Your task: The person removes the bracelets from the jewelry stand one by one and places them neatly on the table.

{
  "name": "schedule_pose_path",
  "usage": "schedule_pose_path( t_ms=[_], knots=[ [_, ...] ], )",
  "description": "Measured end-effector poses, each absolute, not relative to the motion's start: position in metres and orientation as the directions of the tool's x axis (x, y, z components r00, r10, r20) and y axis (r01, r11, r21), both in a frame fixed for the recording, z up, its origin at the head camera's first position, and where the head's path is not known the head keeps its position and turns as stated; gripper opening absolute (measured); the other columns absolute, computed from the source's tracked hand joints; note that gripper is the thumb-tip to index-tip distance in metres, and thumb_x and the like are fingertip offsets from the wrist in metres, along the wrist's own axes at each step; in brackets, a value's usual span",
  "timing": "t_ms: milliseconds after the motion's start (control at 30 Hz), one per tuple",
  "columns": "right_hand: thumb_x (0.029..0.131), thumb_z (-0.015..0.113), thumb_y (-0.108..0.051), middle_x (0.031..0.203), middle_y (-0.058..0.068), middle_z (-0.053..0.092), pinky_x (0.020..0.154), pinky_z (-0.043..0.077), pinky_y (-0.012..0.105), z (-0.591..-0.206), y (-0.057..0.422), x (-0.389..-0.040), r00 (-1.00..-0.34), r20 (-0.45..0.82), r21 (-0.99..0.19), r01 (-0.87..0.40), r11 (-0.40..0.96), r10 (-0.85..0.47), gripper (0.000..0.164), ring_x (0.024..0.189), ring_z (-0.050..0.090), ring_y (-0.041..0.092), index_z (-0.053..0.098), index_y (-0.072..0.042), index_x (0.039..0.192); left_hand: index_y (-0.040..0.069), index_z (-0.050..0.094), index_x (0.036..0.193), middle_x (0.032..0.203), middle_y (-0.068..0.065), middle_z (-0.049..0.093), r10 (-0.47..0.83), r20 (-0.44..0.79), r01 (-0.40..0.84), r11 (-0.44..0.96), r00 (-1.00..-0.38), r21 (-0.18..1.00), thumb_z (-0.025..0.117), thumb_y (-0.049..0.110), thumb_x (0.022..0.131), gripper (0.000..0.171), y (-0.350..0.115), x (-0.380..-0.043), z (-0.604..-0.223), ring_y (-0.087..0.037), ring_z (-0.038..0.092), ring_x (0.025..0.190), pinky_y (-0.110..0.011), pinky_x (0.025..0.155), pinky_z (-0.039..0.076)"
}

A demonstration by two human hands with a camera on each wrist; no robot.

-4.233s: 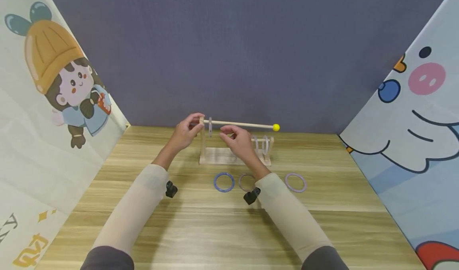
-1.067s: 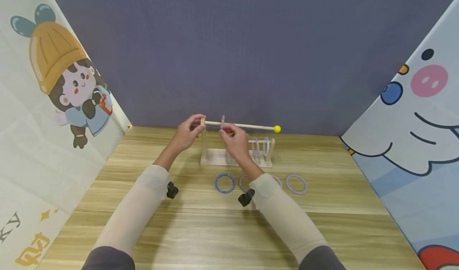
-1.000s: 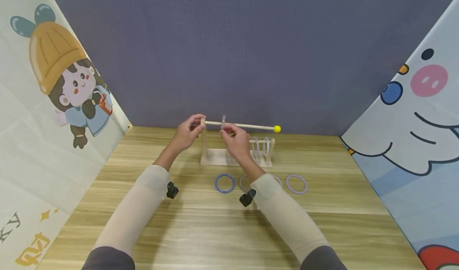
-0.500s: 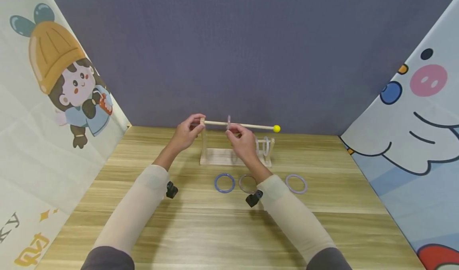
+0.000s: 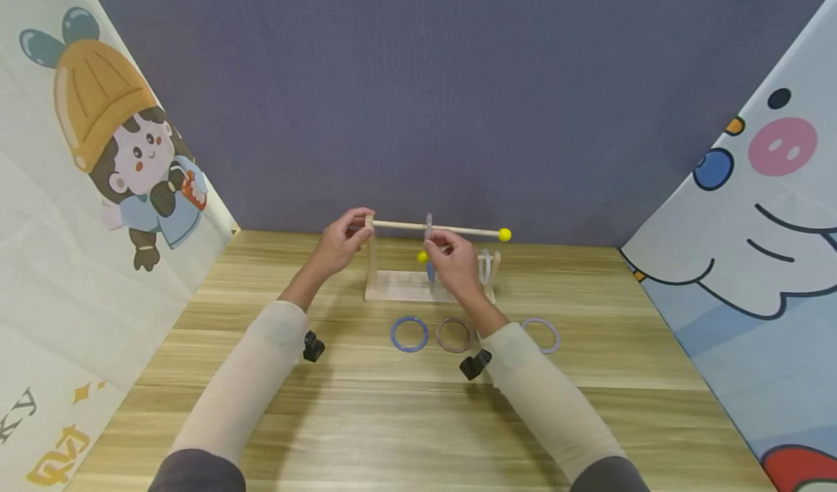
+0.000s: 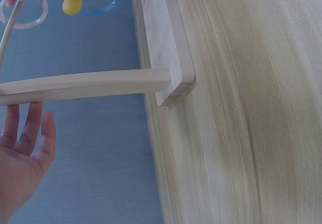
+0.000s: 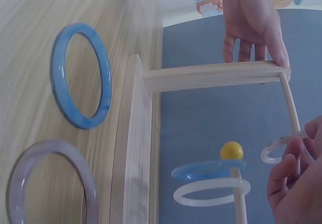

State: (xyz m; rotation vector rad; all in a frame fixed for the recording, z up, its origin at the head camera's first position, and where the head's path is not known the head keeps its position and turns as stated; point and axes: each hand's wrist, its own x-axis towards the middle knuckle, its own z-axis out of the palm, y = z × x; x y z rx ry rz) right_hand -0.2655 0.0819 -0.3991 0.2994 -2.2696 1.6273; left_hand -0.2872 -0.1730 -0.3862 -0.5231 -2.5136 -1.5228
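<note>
A wooden bangle stand (image 5: 392, 286) has an upper rod (image 5: 399, 224) ending in a yellow ball (image 5: 504, 235) and a lower rod with its own yellow ball (image 5: 422, 257). At the top of the left post (image 7: 201, 78), my left hand (image 5: 338, 243) grips the wood between thumb and fingers. My right hand (image 5: 455, 263) pinches a pale, translucent bangle (image 5: 429, 222) that hangs around the upper rod, roughly mid-length. Blue (image 7: 209, 169) and white (image 7: 211, 200) bangles circle the lower rod; in the head view my right hand hides part of that rod.
On the table (image 5: 366, 419) in front of the stand lie a blue bangle (image 5: 409, 350), a brownish mauve bangle (image 5: 454, 351) and a lilac bangle (image 5: 556, 338); the right sleeve partly covers the lilac one. A dark wall (image 5: 418, 99) rises close behind the stand.
My right hand has come to pinch the pale bangle and slid it rightward along the upper rod, from near the left post to the middle. The left hand stays on the post.
</note>
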Motion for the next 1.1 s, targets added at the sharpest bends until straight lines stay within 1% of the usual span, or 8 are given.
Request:
schedule_pose_path(
  t_ms=[67,200,433,733,833,967,1000,1100],
  knots=[
    [0.092,0.071,-0.016,0.091,0.015,0.076,0.051,0.049,0.018,-0.400,0.085,-0.266,-0.923,0.385,-0.876,-0.355,0.327,0.028,0.016,0.057,0.058,0.004,0.077,-0.006,0.104,0.009,0.054,0.142,0.129,-0.022,0.066,0.211,0.317,0.378,0.408,-0.924,0.831,0.059,0.023,0.105,0.041,-0.173,-0.287,-0.386,-0.040,0.067,0.107,-0.028,0.075,0.056],
    [0.092,0.071,-0.014,0.092,0.017,0.075,0.052,0.051,0.018,-0.402,0.090,-0.267,-0.921,0.388,-0.878,-0.362,0.314,0.025,0.017,0.057,0.059,0.003,0.076,-0.005,0.105,0.010,0.054,0.142,0.128,-0.022,0.066,0.205,0.317,0.375,0.402,-0.926,0.835,0.059,0.023,0.105,0.039,-0.173,-0.287,-0.386,-0.043,0.066,0.107,-0.028,0.074,0.056],
    [0.091,0.071,-0.019,0.092,0.014,0.076,0.050,0.049,0.018,-0.403,0.101,-0.267,-0.921,0.388,-0.871,-0.350,0.344,0.045,0.018,0.058,0.059,0.004,0.077,-0.008,0.104,0.014,0.054,0.142,0.129,-0.019,0.065,0.210,0.314,0.375,0.418,-0.926,0.828,0.059,0.024,0.105,0.038,-0.172,-0.287,-0.388,-0.041,0.067,0.109,-0.028,0.075,0.056],
    [0.093,0.071,-0.017,0.089,0.015,0.074,0.049,0.049,0.018,-0.404,0.112,-0.268,-0.920,0.388,-0.875,-0.347,0.337,0.060,0.015,0.057,0.057,0.005,0.076,-0.006,0.102,0.016,0.055,0.140,0.129,-0.020,0.065,0.208,0.324,0.382,0.403,-0.923,0.832,0.059,0.024,0.105,0.037,-0.173,-0.288,-0.389,-0.042,0.067,0.108,-0.028,0.074,0.056],
    [0.093,0.071,-0.015,0.090,0.018,0.075,0.051,0.050,0.017,-0.404,0.117,-0.268,-0.924,0.377,-0.886,-0.339,0.318,0.065,0.015,0.059,0.060,0.011,0.076,-0.005,0.103,0.014,0.055,0.141,0.128,-0.020,0.065,0.210,0.325,0.384,0.400,-0.922,0.832,0.060,0.024,0.105,0.038,-0.173,-0.288,-0.389,-0.044,0.066,0.108,-0.030,0.075,0.056],
    [0.094,0.071,-0.014,0.091,0.021,0.074,0.050,0.050,0.017,-0.404,0.123,-0.268,-0.928,0.367,-0.895,-0.333,0.295,0.067,0.016,0.063,0.064,0.023,0.075,-0.003,0.104,0.013,0.054,0.142,0.129,-0.020,0.065,0.214,0.320,0.382,0.402,-0.923,0.832,0.060,0.025,0.105,0.040,-0.172,-0.290,-0.390,-0.045,0.065,0.109,-0.033,0.076,0.057],
    [0.094,0.071,-0.014,0.092,0.020,0.074,0.050,0.050,0.017,-0.403,0.125,-0.268,-0.927,0.368,-0.894,-0.332,0.299,0.069,0.016,0.064,0.063,0.022,0.075,-0.003,0.105,0.013,0.054,0.142,0.129,-0.020,0.065,0.215,0.319,0.381,0.401,-0.923,0.833,0.060,0.026,0.105,0.040,-0.172,-0.290,-0.390,-0.046,0.065,0.110,-0.034,0.077,0.057],
    [0.094,0.071,-0.016,0.093,0.018,0.075,0.051,0.049,0.016,-0.403,0.131,-0.268,-0.926,0.370,-0.887,-0.329,0.324,0.074,0.017,0.062,0.061,0.013,0.074,-0.004,0.105,0.013,0.054,0.142,0.129,-0.020,0.065,0.215,0.318,0.380,0.398,-0.923,0.835,0.060,0.025,0.105,0.040,-0.172,-0.290,-0.390,-0.046,0.065,0.110,-0.035,0.077,0.057]
  ],
)
